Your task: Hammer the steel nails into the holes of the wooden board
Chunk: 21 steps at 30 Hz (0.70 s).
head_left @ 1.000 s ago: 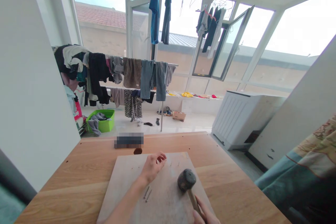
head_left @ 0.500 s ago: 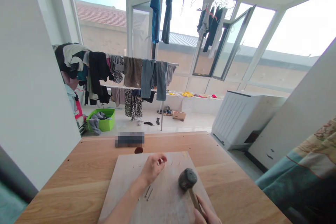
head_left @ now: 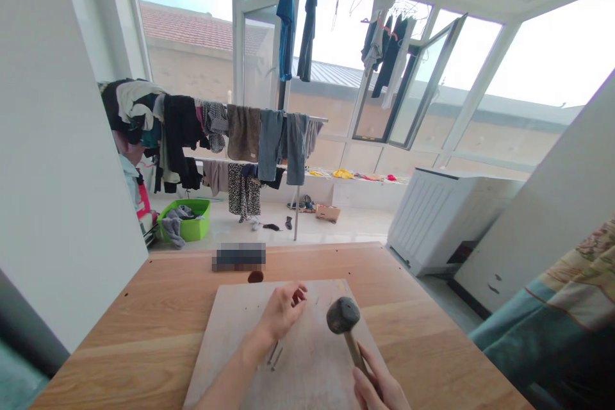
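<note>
A pale wooden board (head_left: 240, 333) lies on the wooden table (head_left: 144, 307). My left hand (head_left: 282, 309) rests on the board with fingertips pinched together, apparently on a small nail held upright. My right hand (head_left: 377, 387) grips the wooden handle of a black-headed mallet (head_left: 343, 315), whose head hangs just above the board to the right of my left hand. Two loose nails (head_left: 275, 355) lie on the board near my left wrist. A few nails stand driven into the board near its far edge.
A small dark round object (head_left: 255, 277) and a blurred dark item (head_left: 239, 257) sit beyond the board. Past the table are a laundry rack with clothes (head_left: 240, 134), a green basket (head_left: 189, 218) and a white cabinet (head_left: 442, 211). White panels flank both sides.
The mallet head has risen slightly and moved a little toward my left hand. My left hand keeps its pinch at about the same spot on the board.
</note>
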### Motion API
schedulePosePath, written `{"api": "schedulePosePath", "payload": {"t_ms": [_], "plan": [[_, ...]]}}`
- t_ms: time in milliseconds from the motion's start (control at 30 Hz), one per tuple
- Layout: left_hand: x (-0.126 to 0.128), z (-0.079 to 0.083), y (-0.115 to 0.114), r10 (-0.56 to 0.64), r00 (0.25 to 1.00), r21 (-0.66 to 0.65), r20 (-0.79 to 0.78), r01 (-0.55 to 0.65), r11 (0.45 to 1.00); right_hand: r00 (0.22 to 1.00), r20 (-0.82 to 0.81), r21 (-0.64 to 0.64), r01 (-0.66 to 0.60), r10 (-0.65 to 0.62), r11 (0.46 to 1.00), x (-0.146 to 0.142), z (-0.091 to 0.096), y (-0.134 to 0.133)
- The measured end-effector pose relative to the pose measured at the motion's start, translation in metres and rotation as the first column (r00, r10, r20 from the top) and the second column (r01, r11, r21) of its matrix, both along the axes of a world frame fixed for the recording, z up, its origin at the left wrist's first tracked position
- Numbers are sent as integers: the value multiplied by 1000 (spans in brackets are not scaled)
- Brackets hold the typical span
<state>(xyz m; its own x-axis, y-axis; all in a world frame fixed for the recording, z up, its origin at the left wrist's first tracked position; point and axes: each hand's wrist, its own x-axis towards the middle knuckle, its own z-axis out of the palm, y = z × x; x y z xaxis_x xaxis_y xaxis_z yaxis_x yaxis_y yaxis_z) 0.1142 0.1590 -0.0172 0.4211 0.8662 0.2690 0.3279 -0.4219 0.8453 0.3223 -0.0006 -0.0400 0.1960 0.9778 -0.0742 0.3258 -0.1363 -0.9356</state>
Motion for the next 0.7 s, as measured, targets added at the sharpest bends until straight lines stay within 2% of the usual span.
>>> {"api": "schedulePosePath", "payload": {"t_ms": [133, 267, 333, 433, 533, 700], "plan": [[1, 0, 0, 10, 1000, -1, 6, -10, 1000, 993, -85, -23, 76, -78, 997, -22, 25, 15], [3, 1, 0, 17, 1000, -13, 9, -17, 1000, 989, -146, -49, -29, 21, 998, -47, 57, 28], [3, 1, 0, 8, 1000, -3, 17, -8, 1000, 990, -121, -26, -82, 79, 996, -53, 64, 35], [3, 0, 1, -16, 999, 34, 38, 15, 999, 986, -111, -9, -124, 122, 992, -58, 60, 43], [2, -3, 2, -31, 999, 61, 43, 28, 998, 986, -97, -48, -141, 136, 989, -58, 50, 45], [1, 4, 3, -30, 999, -58, 21, 31, 998, 990, -94, -55, -112, 107, 992, -48, 37, 33]]}}
